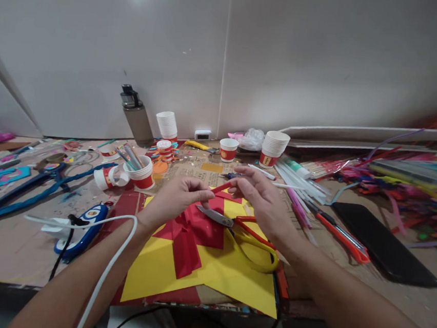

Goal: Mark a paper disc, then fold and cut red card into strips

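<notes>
My left hand (pixel 186 196) pinches one end of a narrow red paper strip (pixel 222 187). The fingers of my right hand (pixel 256 196) are closed on its other end, so the strip spans the gap between both hands. Just below them lies a pair of scissors (pixel 221 218) with yellow and red handles, its blades pointing left. Under the scissors are pieces of red paper (pixel 187 248), some folded, resting on yellow paper sheets (pixel 154 271) near the table's front edge.
Paper cups (pixel 275 149) stand along the back beside a bottle (pixel 136 117). To the right lie a red utility knife (pixel 345 238), a black phone (pixel 386 244) and glue sticks (pixel 298 177). A blue glue gun (pixel 82 231) is at left; a white cable (pixel 117 247) crosses my left forearm.
</notes>
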`<state>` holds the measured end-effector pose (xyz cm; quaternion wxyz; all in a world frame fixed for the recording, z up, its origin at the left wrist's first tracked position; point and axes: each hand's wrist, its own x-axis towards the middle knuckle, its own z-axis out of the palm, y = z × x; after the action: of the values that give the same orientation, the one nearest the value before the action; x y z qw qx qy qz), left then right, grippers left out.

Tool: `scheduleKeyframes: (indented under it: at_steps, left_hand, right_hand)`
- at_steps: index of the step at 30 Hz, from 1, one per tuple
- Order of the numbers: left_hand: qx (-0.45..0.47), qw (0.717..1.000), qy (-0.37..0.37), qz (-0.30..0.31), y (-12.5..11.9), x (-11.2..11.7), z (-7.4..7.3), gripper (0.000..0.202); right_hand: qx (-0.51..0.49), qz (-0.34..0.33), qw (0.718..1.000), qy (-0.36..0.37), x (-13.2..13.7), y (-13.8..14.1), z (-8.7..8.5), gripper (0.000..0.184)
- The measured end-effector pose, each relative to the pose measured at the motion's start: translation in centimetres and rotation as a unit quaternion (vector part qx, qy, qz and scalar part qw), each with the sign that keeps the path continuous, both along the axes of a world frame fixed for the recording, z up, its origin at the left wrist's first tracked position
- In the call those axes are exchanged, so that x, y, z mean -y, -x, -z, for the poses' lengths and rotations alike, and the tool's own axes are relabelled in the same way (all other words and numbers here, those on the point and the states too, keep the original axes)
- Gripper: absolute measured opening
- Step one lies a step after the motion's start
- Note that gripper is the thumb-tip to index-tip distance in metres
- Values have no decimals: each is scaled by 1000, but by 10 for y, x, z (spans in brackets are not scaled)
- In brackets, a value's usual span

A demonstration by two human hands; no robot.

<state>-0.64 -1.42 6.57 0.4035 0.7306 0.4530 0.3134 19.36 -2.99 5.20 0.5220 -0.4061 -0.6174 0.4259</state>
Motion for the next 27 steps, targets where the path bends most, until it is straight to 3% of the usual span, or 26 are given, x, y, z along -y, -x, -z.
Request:
scheduleKeyframes:
  at_steps: [6,8,12,17,27]
  left_hand:
    - [-18,999,-41,20,-8,9,-3,21]
    - [-29,998,-60,22,-9,10,-3,16]
    - [-29,997,-64,19,-3,5,-1,29]
    - [-50,995,-88,-2,5,-1,-2,29]
    - [-59,978,-196,-35,5,0,3,29]
  right_hand:
    - [117,-9,992,-37,7,10,1,20]
    - [116,7,992,-53,8,9,-1,21]
    - [113,50,988,-90,5,0,-3,17]
    - [130,99,975,-153,1,-7,-2,15]
    - [130,131,969,-165,1,-10,-3,17]
